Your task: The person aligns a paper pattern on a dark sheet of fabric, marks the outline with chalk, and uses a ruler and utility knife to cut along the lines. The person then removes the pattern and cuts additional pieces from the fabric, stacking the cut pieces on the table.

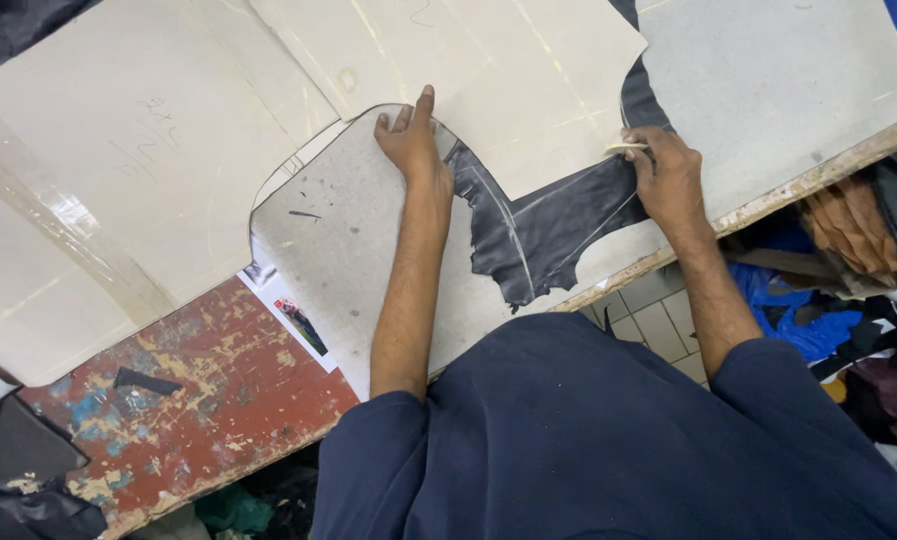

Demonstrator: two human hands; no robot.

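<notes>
A black piece of leather (539, 235) lies on the work table, partly under a cream cardboard pattern (499, 70). My left hand (409, 140) presses flat on the pattern's lower left edge, fingers spread. My right hand (664, 170) rests at the pattern's right edge and pinches a small pale marking piece (627, 147) against the leather. Pale drawn lines run across the leather along the pattern's edge.
Large cream pattern sheets (139, 170) cover the left of the table. A grey board (769, 90) lies under the leather. The worn red table top (199, 380) shows at lower left with black scraps (29, 470). Beyond the table's right edge, brown, blue and dark scraps (849, 270) pile over a tiled floor.
</notes>
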